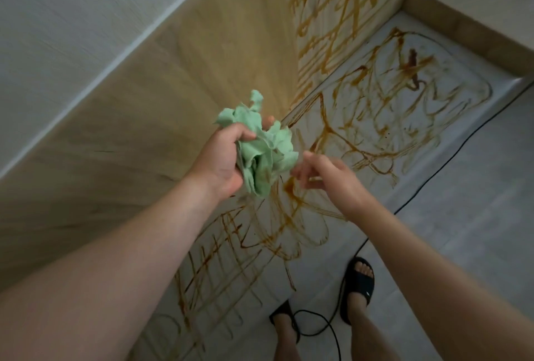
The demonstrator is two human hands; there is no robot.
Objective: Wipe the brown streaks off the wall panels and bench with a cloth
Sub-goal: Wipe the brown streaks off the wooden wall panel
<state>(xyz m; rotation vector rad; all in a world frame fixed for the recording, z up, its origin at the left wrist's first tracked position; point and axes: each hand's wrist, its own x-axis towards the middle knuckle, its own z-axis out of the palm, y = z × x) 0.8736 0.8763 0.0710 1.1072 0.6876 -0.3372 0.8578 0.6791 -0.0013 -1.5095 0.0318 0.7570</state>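
My left hand (222,158) grips a crumpled pale green cloth (265,152), held up in the air above the bench. My right hand (323,176) hovers just right of the cloth, fingers loosely curled toward its edge; whether they touch it is unclear. Below lies the white bench top (450,118), covered with brown streaks (358,141) in loops and lines. A pale wall panel (332,20) at the far end carries dense brown streaks too. The long wood-toned wall panel (138,135) on the left looks mostly free of streaks.
A black cable (433,181) runs along the bench's front edge and loops on the grey tiled floor (476,230). My feet in black sandals (359,282) stand beside the bench. A wooden ledge (474,25) borders the bench's far end.
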